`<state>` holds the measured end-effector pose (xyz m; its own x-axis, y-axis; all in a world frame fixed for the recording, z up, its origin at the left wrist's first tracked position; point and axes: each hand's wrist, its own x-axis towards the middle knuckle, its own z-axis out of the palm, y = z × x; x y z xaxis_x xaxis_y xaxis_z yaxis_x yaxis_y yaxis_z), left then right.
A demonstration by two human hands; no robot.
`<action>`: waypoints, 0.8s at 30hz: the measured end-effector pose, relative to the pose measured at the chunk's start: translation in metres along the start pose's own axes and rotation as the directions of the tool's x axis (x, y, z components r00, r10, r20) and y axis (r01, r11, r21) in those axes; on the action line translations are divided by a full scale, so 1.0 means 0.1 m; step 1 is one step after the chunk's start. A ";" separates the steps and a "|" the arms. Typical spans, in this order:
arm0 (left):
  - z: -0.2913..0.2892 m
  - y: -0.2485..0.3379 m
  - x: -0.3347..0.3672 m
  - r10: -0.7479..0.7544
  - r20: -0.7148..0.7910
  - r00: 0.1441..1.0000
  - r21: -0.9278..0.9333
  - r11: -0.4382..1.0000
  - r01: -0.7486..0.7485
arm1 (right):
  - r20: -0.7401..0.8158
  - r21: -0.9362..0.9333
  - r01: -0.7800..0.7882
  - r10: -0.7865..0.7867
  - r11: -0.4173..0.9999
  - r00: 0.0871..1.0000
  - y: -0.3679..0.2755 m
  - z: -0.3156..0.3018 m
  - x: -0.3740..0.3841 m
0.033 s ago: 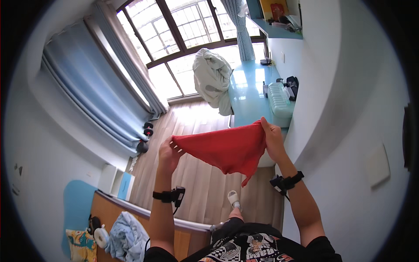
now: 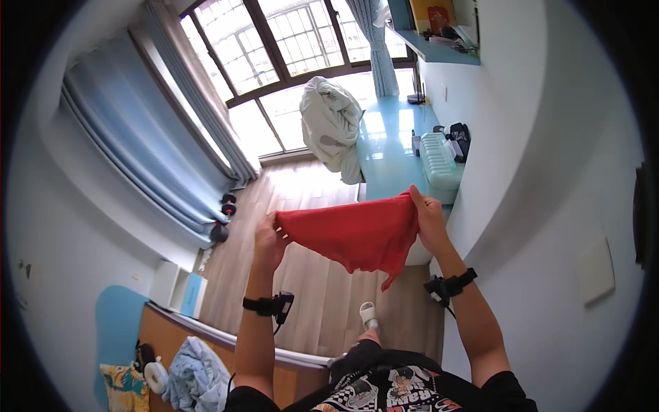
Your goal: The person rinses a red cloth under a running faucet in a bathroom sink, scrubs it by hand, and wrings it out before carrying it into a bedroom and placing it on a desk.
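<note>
I hold a red cloth (image 2: 357, 233) spread out in the air in front of me, above the wooden floor. My left hand (image 2: 269, 240) grips its left corner and my right hand (image 2: 427, 218) pinches its upper right corner. The cloth is stretched between them, and its lower edge hangs down to a point. A black band with a small device is strapped to each wrist. Below the cloth, my foot in a white slipper (image 2: 368, 314) shows on the floor.
A light blue desk (image 2: 388, 158) runs along the right wall with a pale green ribbed box (image 2: 439, 161) on it and a white bundle of bedding (image 2: 329, 123) at its edge. Blue curtains (image 2: 137, 151) hang left, with dark dumbbells (image 2: 225, 204) below them. Crumpled blue fabric (image 2: 195, 378) lies lower left.
</note>
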<state>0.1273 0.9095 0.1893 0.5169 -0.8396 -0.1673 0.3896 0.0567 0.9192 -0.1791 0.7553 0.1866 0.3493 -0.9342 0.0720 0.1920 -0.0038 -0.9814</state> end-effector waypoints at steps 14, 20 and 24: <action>-0.24 0.45 0.46 -0.079 0.063 0.995 0.688 0.726 0.014 | -0.060 -0.617 0.151 -0.237 0.772 0.970 0.87 0.01 0.57; 0.22 0.91 0.57 0.145 -0.004 0.989 0.813 0.577 -0.081 | -0.057 0.357 -0.086 0.114 0.930 0.992 0.73 0.15 0.45; -0.11 0.56 0.70 -0.027 0.027 0.999 0.591 0.807 0.006 | -0.053 0.320 -0.154 0.180 0.935 0.982 0.62 0.05 0.32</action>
<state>0.1932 0.8598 0.2249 0.4856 -0.8550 -0.1821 -0.1334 -0.2784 0.9511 -0.1517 0.7266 0.1291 0.3289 -0.9372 -0.1158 0.4189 0.2547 -0.8716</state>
